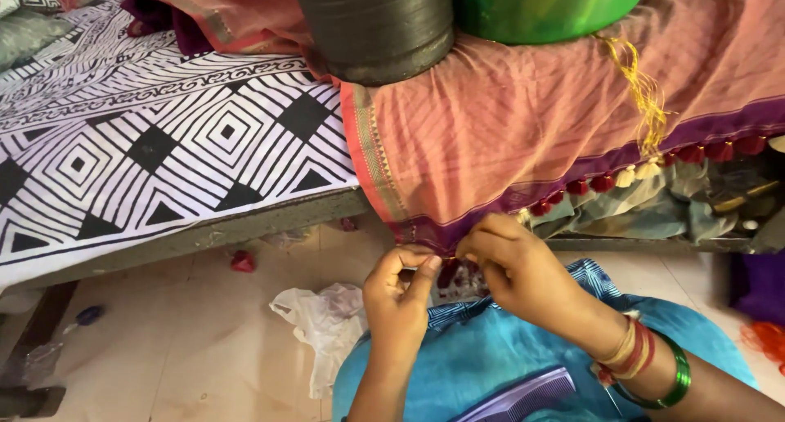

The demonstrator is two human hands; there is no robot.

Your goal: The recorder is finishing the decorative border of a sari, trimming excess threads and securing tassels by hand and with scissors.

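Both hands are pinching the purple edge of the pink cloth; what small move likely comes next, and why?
Probably tighten the tassel knot: left hand and right hand pinch the purple border, where the finished red tassels end.

Bed and floor

A bed (245, 226) carries a black-and-white patterned sheet (147, 136); a pink cloth (523, 119) with a purple tasselled border hangs over its edge, weighted by a dark cylinder (376, 29) and a green roll (548, 5). On the tiled floor (180, 348) lie a crumpled white bag (323, 320) and a red scrap (242, 261).
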